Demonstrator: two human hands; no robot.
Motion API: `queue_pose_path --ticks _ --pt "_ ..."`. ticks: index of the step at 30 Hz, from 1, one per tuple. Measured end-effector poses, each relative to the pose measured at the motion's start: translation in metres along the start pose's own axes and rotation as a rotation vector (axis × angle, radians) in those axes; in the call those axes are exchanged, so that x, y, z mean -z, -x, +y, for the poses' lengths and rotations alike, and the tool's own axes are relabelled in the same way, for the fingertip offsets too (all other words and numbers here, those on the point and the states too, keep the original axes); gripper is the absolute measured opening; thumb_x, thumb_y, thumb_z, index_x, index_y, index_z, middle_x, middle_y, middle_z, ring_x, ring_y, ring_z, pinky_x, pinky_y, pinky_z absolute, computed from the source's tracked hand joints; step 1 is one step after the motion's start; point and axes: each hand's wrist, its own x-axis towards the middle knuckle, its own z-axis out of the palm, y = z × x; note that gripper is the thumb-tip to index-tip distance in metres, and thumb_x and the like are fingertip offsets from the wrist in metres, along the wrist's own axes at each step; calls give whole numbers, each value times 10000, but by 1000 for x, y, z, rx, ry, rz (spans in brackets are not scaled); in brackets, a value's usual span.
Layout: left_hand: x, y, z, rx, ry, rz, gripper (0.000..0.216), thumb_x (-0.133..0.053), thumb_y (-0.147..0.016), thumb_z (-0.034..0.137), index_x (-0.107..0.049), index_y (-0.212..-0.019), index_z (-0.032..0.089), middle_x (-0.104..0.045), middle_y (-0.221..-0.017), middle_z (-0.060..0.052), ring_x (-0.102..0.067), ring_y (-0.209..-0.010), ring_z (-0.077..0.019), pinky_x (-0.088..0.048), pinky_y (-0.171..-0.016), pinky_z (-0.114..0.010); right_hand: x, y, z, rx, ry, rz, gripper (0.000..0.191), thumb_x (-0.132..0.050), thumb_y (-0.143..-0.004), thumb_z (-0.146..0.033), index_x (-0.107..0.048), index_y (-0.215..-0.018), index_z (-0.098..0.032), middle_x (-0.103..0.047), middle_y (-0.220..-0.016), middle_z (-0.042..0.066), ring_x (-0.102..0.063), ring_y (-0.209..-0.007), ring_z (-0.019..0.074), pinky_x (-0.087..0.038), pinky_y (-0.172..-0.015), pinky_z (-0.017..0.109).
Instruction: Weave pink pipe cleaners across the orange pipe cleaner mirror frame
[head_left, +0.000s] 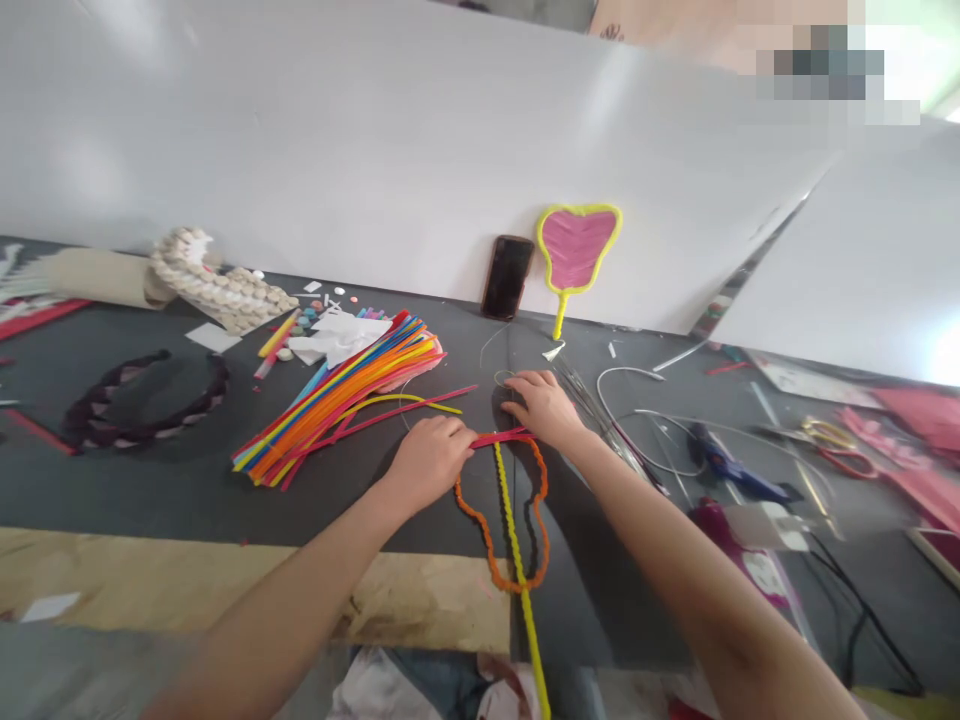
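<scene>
Holding two bare forearms [315, 580] out nearest the camera, straddling a yellow stem [509, 522] and an orange outline [546, 552] on the dark surface [150, 490]. Seeing the orange outline lying just below and between both hands, crossing the yellow stem at its rounded near end. Pinching one end of the pink stems [495, 438] across the outline's top with the fingers of the left hand [431, 465]. Bending the fingers of the right hand [547, 408] near the other end, without showing whether grasping or merely resting there.

Risking, by judgement, a slip of the pink stems through too light a pinch. Possibly warping the soft-looking orange outline by pulling harder on one side. Perhaps skewing the yellow stem by bumping its lower end, jutting past the surface's front edge. Inviting a snag on the loose wires [592, 400] just beside the right hand through any sideways sweep. Perhaps also scattering the coloured bundle [345, 410] by nudging it with the left hand.
</scene>
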Motion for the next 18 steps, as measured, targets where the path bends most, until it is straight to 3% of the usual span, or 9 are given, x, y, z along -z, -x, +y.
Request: queue_pose_path --ticks 5,11,14,18 --pt "-2 -1 -3 -14 -19 48 179 -488 -897 227 -645 -962 172 -651 -909 -76 -589 -881 -230 -436 -776 -354 -4 -21 -3 -78 125 -65 222 -488 -917 -329 -661 -991 -210 -629 -1029 97 -511 -980 247 -433 -809 359" --pt "-7 -2 -7 -44 -28 131 244 -425 -923 226 -639 -1013 151 -682 -932 -96 -614 -888 -237 -463 -789 -362 -4 -29 -6 -55 231 -109 202 -461 -930 -284 -624 -1008 -193 -603 -1072 111 -464 -1067 253 -401 -831 364" --pt "-8 -2 -15 -28 -32 169 270 -418 -895 138 -621 -1073 139 -690 -1002 -105 -617 -940 -232 -465 -830 -353 8 -23 -3 -65 266 -95 221 -422 -945 -278 -603 -1035 -188 -588 -1093 119 -455 -1076 254 -387 -839 365" --pt "-6 -1 -28 98 -72 174 393 -398 -817 24 -601 -1130 148 -682 -1051 -107 -619 -966 -231 -470 -830 -345 32 6 13 -155 311 -36 255 -382 -957 -289 -585 -1062 -175 -565 -1107 140 -456 -1059 273 -383 -831 378"
